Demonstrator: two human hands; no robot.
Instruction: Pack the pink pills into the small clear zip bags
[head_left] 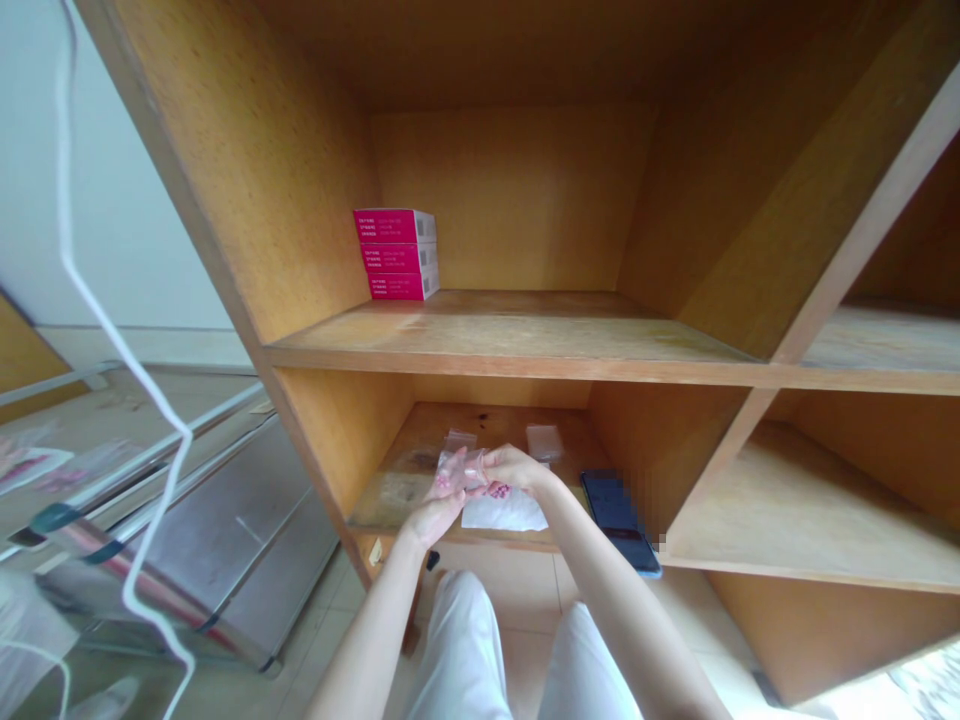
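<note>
Both hands (435,517) (517,467) w/ sm. clr bag (459,472)

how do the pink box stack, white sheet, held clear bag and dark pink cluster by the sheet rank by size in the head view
1. Pink box stack
2. White sheet, its visible part
3. Held clear bag, partly covered, so less sure
4. Dark pink cluster

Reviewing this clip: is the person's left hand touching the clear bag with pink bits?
Touching. The head view shows the clear bag lying against the fingers of the left hand, with no gap.
</note>
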